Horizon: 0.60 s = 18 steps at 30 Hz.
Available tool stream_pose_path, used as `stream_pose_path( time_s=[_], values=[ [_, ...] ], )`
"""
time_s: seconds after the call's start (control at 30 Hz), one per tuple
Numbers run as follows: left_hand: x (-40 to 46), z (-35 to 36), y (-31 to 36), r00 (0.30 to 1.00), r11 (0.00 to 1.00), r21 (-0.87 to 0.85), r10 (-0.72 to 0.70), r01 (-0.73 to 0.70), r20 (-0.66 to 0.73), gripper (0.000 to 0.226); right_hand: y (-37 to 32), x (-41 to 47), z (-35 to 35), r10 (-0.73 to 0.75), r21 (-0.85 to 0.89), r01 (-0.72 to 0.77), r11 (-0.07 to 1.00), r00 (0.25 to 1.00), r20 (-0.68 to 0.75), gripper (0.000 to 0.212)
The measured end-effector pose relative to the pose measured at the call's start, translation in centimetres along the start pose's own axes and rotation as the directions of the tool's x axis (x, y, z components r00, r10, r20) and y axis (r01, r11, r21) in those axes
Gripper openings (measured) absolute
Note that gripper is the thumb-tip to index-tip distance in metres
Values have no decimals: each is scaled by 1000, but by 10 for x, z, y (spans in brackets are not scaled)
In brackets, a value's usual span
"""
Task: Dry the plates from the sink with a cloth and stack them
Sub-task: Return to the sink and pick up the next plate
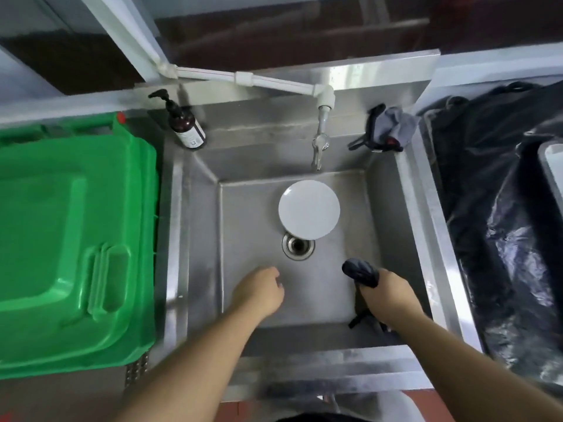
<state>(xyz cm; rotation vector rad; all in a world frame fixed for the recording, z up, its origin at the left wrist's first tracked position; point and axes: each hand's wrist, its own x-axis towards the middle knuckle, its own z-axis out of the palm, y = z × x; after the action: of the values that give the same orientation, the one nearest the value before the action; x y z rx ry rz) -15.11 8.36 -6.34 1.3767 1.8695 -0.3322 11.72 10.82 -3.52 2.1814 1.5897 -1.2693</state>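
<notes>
A: Head view, both hands are over the sink [384, 208]. Left hand [259, 292] loosely curled, holding nothing; right hand [385, 292] clenched round the dark cloth [361, 272].

B: And the plate [309, 209]?

A: White, lying flat on the sink floor, just beyond the drain [298, 245]. Probably wet, slippery and breakable, so take it by the rim.
</notes>
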Motion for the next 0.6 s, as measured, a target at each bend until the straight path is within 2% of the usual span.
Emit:
stream_pose_path(
  time_s=[0.2, 0.3, 0.4, 0.47, 0.53, 0.6],
  values=[
    [63, 13, 6, 999, 999, -34, -36, 36, 9, 39, 2, 69, 11, 50, 40, -50, 998, 999, 6, 14],
    [101, 23, 9, 995, 989, -120, -95, 90, -32, 34, 0, 106, 19, 46, 46, -46, 998, 999, 0, 18],
    [140, 31, 14, 985, 965, -230, -152, 130, -83, 17, 1, 139, 28, 82, 87, -79, 993, 996, -33, 20],
    [164, 38, 17, 979, 949, -277, -183, 151, -94, 19, 3, 157, 33, 115, 146, -106, 984, 992, -57, 17],
    [188, 46, 21, 970, 908, -375, -231, 186, -78, 21, 6, 173, 37, 152, 221, -127, 967, 983, -102, 17],
    [208, 55, 27, 944, 797, -550, -327, 250, -43, 19, 8, 186, 39, 171, 281, -126, 951, 975, -140, 18]
  ],
)
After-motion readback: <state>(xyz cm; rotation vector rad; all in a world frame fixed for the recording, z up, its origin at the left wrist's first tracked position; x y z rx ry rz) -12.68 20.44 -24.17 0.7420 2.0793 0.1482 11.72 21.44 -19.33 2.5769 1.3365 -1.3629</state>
